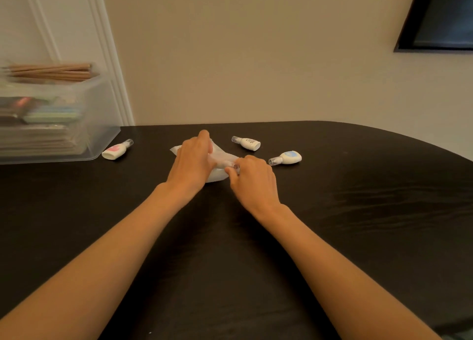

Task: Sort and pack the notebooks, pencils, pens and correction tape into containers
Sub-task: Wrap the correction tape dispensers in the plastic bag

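Observation:
A small white mesh pouch (pixel 222 155) lies at the middle of the black table (pixel 358 211). My left hand (pixel 190 163) grips the pouch from the left. My right hand (pixel 252 178) pinches a correction tape (pixel 231 164) at the pouch's mouth; its clear tip shows between my fingers. Three more correction tapes lie loose: a pink one (pixel 116 150) on the left, a white one (pixel 247 143) behind the pouch, and a blue one (pixel 286 158) on the right.
A clear plastic bin (pixel 76 124) stands at the back left with stacked notebooks inside and wooden pencils (pixel 51 72) across its top. A wall runs behind the table; a dark framed panel (pixel 440 17) hangs at upper right.

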The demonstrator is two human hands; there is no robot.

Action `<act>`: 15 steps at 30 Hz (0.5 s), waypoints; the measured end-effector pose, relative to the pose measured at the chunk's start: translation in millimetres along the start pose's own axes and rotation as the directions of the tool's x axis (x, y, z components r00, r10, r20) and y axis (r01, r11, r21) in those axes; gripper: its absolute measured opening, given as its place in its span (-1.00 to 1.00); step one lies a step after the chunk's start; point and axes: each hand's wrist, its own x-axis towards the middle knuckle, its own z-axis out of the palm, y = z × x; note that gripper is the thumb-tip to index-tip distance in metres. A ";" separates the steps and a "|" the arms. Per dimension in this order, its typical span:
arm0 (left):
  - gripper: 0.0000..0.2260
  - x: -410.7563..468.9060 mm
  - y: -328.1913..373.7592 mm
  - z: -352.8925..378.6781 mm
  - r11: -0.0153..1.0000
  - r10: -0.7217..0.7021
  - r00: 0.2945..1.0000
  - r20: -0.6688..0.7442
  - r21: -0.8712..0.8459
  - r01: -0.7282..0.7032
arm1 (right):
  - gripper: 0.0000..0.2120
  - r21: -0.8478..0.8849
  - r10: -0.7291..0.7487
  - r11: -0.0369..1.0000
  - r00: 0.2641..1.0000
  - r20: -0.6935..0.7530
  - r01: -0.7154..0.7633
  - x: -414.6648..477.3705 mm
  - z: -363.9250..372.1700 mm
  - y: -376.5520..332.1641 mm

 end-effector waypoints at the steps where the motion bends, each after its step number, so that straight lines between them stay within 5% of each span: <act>1: -0.87 -1.6 -2.0 1.8 1.000 -0.023 0.999 0.029 0.005 0.023 | -0.74 0.000 0.004 1.000 1.000 0.013 -0.004 -0.2 1.8 0.5; 8: -0.58 -1.4 -13.9 7.6 0.965 -0.220 0.970 0.107 0.166 0.201 | -0.76 -0.047 -0.074 0.996 0.989 0.130 0.080 -7.9 5.3 4.1; 15: -0.74 13.5 -24.7 1.3 0.971 -0.058 0.998 -0.037 0.230 0.065 | -0.76 0.074 -0.047 0.996 0.995 -0.084 0.054 17.0 17.0 -10.7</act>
